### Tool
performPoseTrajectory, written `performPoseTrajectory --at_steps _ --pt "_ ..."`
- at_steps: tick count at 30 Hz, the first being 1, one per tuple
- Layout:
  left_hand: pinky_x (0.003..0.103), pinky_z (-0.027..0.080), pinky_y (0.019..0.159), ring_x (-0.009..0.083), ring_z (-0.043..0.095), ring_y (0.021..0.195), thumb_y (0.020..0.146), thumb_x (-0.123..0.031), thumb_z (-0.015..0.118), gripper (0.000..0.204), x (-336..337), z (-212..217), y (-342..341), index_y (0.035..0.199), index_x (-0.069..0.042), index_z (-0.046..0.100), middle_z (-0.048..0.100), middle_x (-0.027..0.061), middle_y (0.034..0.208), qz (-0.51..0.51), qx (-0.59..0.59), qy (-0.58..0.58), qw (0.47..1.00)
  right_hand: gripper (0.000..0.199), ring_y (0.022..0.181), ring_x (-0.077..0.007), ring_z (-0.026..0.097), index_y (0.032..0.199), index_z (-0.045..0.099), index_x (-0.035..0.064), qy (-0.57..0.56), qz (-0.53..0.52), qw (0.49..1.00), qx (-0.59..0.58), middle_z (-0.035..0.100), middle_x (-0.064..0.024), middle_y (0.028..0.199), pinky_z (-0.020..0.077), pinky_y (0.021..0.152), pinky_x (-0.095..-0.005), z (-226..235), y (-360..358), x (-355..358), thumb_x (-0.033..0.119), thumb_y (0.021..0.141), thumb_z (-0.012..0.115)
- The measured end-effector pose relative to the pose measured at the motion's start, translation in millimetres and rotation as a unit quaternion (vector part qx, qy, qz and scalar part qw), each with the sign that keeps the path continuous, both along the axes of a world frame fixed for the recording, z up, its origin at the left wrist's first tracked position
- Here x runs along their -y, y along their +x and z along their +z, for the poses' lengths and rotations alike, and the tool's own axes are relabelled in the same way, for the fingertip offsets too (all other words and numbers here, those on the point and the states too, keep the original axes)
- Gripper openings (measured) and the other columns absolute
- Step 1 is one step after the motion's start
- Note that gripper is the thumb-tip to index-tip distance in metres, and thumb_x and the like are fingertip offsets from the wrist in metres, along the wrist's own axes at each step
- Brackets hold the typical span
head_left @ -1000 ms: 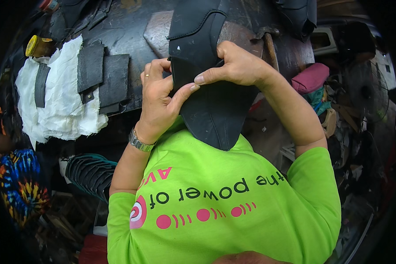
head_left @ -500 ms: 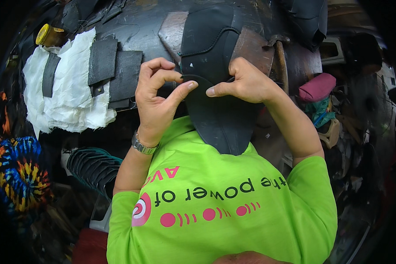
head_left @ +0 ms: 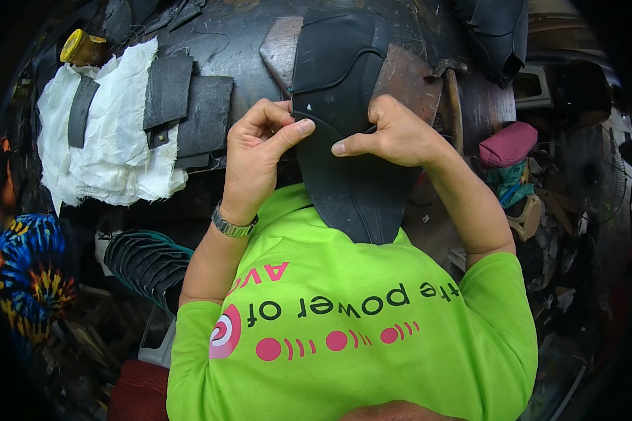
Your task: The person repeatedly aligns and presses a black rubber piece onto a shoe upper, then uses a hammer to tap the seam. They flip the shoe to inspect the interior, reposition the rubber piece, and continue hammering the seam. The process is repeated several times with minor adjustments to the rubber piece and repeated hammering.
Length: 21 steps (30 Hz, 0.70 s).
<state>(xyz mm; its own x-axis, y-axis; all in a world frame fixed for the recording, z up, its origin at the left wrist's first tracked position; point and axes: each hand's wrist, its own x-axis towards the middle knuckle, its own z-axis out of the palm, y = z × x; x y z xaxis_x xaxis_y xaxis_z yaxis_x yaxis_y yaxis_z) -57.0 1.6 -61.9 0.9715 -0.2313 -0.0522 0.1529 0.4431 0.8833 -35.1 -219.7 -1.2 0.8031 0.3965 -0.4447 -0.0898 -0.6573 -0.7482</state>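
The long, smooth, stitched black piece [head_left: 354, 172] spans from the dark, worn tabletop [head_left: 221, 52] toward the person; the left hand [head_left: 256, 147] pinches its left edge, the right hand [head_left: 402, 135] clasps the opposite side, seemingly steadying it.

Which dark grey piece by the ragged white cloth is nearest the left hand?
The rightmost broad, dark grey piece, closest to the left hand; the other broad piece lies left of it, and the narrow strip farthest left, on the white cloth.

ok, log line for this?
left hand: pinching left edge, stitched black panel | right hand: holding right side, thumb atop | wristwatch: left wrist
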Motion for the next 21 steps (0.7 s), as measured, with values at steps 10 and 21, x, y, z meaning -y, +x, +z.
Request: performPoseTrajectory --at_steps 10,21 --pt "0.018 0.042 0.062 0.0036 0.054 0.067 0.086 -0.001 0.076 0.021 -5.5 -3.9 11.2 0.082 -0.01 0.057 0.062 -0.0031 0.08 -0.049 -0.161 -0.084 0.982 0.044 0.056 -0.0162 0.052 0.071 0.065 -0.01 -0.022 0.022 0.999 -0.009 0.055 -0.0151 0.057 0.0452 0.055 -0.0366 11.2 7.3 -5.7 0.03 0.075 0.084" --pt "0.023 0.054 0.067 0.0086 0.065 0.074 0.081 -0.007 0.081 0.03 5.0 6.4 85.0 0.106 0.0 0.065 0.07 0.003 0.082 0.0 0.12 0.256 0.959 0.042 0.086 -0.0255 0.064 0.1 0.072 -0.0008 -0.152 0.033 0.877 0.454 0.067 -0.0153 0.091 0.0489 0.073 -0.0383 9.2 35.6 25.3 0.035 0.081 0.082"
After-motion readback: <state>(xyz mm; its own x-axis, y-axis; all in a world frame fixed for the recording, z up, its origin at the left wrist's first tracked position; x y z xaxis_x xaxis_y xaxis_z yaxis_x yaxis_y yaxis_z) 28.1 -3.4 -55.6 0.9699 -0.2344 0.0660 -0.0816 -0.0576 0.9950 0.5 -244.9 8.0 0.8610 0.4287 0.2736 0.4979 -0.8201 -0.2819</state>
